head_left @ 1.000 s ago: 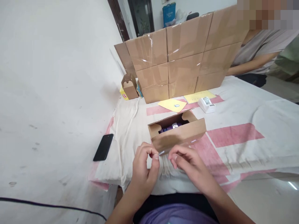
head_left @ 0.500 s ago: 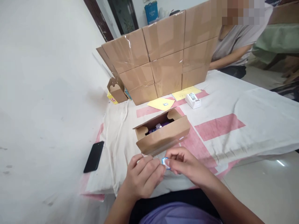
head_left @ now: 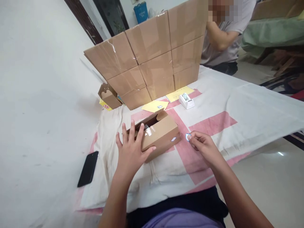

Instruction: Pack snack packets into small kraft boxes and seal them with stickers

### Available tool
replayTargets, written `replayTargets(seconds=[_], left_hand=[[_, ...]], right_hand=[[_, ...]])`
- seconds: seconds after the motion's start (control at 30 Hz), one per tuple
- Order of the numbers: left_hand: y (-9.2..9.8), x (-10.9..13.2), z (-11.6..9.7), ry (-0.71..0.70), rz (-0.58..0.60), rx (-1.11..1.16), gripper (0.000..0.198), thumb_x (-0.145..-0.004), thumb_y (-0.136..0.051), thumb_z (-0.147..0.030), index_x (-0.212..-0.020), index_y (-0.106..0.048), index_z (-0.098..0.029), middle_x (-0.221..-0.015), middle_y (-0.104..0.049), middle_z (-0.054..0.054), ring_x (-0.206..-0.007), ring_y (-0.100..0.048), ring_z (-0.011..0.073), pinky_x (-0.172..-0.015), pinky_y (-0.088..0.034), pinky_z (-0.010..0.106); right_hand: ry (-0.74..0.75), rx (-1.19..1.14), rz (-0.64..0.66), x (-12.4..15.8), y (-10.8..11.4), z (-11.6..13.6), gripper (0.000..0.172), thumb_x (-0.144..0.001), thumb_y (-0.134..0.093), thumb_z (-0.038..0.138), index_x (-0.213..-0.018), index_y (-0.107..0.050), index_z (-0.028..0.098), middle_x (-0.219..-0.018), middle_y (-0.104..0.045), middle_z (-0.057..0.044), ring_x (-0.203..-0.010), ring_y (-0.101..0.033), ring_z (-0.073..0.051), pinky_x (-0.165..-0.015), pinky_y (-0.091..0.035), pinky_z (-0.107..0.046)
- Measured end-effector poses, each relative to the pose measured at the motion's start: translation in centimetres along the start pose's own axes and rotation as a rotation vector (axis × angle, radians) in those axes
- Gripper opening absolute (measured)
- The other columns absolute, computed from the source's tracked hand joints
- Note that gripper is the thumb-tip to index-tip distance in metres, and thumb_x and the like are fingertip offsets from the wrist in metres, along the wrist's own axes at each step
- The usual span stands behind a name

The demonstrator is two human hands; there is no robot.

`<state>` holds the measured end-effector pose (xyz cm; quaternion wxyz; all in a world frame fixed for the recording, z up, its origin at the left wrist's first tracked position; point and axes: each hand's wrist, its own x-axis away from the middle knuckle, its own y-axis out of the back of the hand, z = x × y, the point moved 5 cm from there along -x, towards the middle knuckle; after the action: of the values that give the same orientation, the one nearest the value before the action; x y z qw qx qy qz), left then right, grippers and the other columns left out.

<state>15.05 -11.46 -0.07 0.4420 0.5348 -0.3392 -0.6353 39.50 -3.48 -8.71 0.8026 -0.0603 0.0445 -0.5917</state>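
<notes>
My left hand point(head_left: 131, 144), fingers spread, rests on the near left part of a small brown cardboard box point(head_left: 163, 130). The box's top is partly open, and its inside is mostly hidden. A small white label with a blue edge point(head_left: 174, 139) is on the side of the box facing me. Just right of the box, my right hand point(head_left: 201, 144) pinches a small white sticker with a blue border point(head_left: 187, 137) between thumb and finger. The sticker is apart from the box.
Tall taped cardboard point(head_left: 152, 57) stands across the back. Before it lie yellow papers point(head_left: 155, 106) and a small white device point(head_left: 186, 101). A black phone point(head_left: 88, 168) lies left, near the wall. An open carton point(head_left: 110, 97) stands back left. A person point(head_left: 223, 41) sits behind, right.
My hands have moved apart. The left has opened and come onto the box, whose near flap is now folded over. The right has gone rightward with the sticker.
</notes>
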Motion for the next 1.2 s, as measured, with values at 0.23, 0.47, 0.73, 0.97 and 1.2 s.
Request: replayTargets(seconds=[0.23,0.47,0.73,0.97,1.2], left_hand=[[-1.3,0.6,1.0,-0.023,0.093,0.106,0.085,-0.093,-0.058,-0.053,-0.16,-0.015,-0.024,-0.155,-0.048,0.012,-0.144,-0.042,0.0307,-0.122,-0.013,0.059],[-2.2,2.1,2.2,-0.074,0.146,0.137,0.086,-0.093,-0.057,-0.053,-0.16,-0.011,-0.024,-0.156,-0.045,0.014,-0.149,-0.035,0.0323,-0.121,-0.015,0.06],[-0.3,2.2,1.4,-0.137,-0.146,0.072,0.085,-0.085,-0.068,-0.052,-0.155,-0.031,-0.022,-0.144,-0.056,0.019,-0.132,-0.049,0.0368,-0.112,-0.027,0.055],[0.9,2.3,1.0,-0.117,-0.267,0.043,0.072,-0.086,-0.069,-0.047,-0.147,-0.044,-0.017,-0.111,-0.069,0.015,-0.101,-0.061,0.0303,-0.096,-0.033,0.047],[2.7,0.1,1.1,-0.005,-0.298,0.324,0.046,-0.094,-0.061,-0.03,-0.138,-0.047,-0.022,-0.106,-0.074,0.005,-0.096,-0.067,0.0213,-0.096,-0.031,0.042]], right_hand=[[-0.082,-0.142,-0.019,-1.9,-0.2,-3.3,0.042,-0.087,-0.07,0.048,-0.064,-0.047,0.02,-0.056,-0.035,0.007,-0.049,-0.023,-0.008,-0.049,-0.014,-0.028],[-0.122,-0.17,-0.013,-2.7,-0.5,-3.0,0.044,-0.084,-0.07,0.048,-0.06,-0.045,0.021,-0.054,-0.036,0.007,-0.047,-0.023,-0.007,-0.049,-0.014,-0.028],[0.086,-0.09,-0.124,-3.5,-0.9,-0.3,0.023,-0.083,-0.068,0.037,-0.083,-0.05,0.023,-0.079,-0.053,0.002,-0.07,-0.051,-0.013,-0.06,-0.038,-0.025],[0.328,-0.076,0.071,-6.9,-4.7,4.3,0.038,-0.087,-0.069,0.037,-0.113,-0.044,0.028,-0.119,-0.065,-0.007,-0.111,-0.061,-0.021,-0.095,-0.047,-0.038],[0.431,-0.164,0.119,-9.2,-6.1,3.7,0.033,-0.092,-0.063,0.043,-0.112,-0.041,0.03,-0.141,-0.059,-0.007,-0.135,-0.049,-0.022,-0.111,-0.037,-0.046]])
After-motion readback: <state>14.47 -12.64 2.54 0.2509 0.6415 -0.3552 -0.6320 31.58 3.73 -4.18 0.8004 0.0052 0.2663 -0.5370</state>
